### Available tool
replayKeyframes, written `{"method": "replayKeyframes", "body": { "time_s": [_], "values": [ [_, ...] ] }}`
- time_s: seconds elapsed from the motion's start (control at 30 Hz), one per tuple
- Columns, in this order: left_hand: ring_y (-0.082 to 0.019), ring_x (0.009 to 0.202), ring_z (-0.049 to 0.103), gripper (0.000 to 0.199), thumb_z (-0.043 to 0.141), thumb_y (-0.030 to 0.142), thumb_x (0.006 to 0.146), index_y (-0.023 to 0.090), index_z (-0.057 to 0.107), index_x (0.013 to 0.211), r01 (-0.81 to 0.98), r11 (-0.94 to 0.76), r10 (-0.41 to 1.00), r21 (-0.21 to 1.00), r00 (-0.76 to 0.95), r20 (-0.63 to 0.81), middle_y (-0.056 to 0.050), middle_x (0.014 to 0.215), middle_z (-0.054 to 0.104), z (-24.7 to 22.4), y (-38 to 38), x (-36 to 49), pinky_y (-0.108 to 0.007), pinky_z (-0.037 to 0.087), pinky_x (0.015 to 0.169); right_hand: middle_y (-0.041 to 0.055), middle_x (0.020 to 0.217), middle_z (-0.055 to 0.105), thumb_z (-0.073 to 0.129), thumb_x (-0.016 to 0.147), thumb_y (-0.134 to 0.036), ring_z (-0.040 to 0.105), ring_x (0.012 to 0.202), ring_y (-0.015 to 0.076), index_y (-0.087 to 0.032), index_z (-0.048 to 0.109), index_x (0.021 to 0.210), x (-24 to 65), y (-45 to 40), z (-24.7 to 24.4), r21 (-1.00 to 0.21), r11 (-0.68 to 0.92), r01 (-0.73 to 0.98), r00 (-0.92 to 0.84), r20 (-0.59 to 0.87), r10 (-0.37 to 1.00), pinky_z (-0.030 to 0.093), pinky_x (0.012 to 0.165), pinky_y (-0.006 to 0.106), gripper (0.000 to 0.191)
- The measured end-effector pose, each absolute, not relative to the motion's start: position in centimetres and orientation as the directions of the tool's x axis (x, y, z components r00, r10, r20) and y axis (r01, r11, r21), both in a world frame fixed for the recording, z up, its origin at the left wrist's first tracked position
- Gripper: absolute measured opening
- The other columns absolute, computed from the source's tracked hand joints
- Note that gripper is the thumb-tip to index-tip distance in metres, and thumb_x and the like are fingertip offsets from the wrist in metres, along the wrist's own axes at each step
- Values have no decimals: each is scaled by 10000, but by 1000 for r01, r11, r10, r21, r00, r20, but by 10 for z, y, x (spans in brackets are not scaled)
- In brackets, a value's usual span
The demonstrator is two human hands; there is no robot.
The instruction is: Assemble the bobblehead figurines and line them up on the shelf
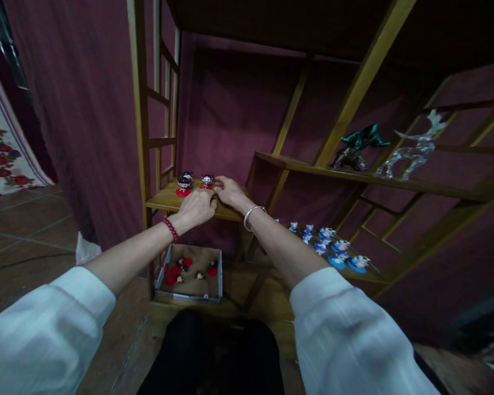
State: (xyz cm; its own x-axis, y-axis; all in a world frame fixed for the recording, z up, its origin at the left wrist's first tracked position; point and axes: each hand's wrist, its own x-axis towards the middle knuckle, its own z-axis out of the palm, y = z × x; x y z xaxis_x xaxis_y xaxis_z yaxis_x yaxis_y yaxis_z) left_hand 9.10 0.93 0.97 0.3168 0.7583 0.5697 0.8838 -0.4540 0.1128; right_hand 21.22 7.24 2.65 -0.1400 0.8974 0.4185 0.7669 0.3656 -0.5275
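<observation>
Both of my hands meet over a small wooden shelf [164,198] at the left of the rack. My left hand [198,206], a red bead bracelet at its wrist, is closed with its fingertips hidden. Close beside it my right hand [229,192], below a silver bangle, has its fingers bent together; what they hold, if anything, is hidden. Just beyond the fingers stands a black-haired figurine [207,179] on a red base. Left of it, another figurine [183,185] of the same kind stands in front of a further one [187,175].
Below the shelf, a shallow cardboard box [221,274] contains several red-based figurines. Blue-and-white figurines [325,236] stand in rows on a lower shelf at right. A clear glass deer [420,145] and a dark green ornament [360,145] stand on a higher shelf. Wooden posts frame the rack.
</observation>
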Motion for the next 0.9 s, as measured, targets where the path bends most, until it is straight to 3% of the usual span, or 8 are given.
{"method": "replayKeyframes", "body": {
  "time_s": [0.2,0.43,0.7,0.9],
  "values": [
    [-194,888,579,293,399,205,792,132,592,1000,850,-497,710,171,285,644,-92,943,638,4,0,89,-300,444,801,54,1031,637,474,763,-98,576,956,143,-135,583,1046,211,44,22,-471,468,748,-189,525,830,412,886,266,306],
    [-162,888,548,276,380,116,768,133,592,944,714,-668,550,211,282,786,-56,927,624,-13,-10,83,-318,420,848,37,1010,640,410,778,-101,572,947,141,-154,608,995,211,4,14,-401,599,693,-217,677,703,415,883,290,299],
    [-160,846,509,224,369,98,765,139,570,856,639,-761,399,112,324,858,-55,844,581,-33,-22,77,-315,420,800,42,1005,612,325,774,-63,541,969,136,-179,591,1004,210,-24,-15,-252,764,593,-305,808,503,413,896,290,370],
    [-170,901,492,233,364,96,762,144,558,883,613,-787,358,73,357,863,-67,918,574,-46,-29,75,-335,416,824,56,1077,573,304,787,-64,505,1039,150,-183,559,1063,210,-34,-28,-212,800,561,-313,841,442,395,937,321,394]
  ]
}}
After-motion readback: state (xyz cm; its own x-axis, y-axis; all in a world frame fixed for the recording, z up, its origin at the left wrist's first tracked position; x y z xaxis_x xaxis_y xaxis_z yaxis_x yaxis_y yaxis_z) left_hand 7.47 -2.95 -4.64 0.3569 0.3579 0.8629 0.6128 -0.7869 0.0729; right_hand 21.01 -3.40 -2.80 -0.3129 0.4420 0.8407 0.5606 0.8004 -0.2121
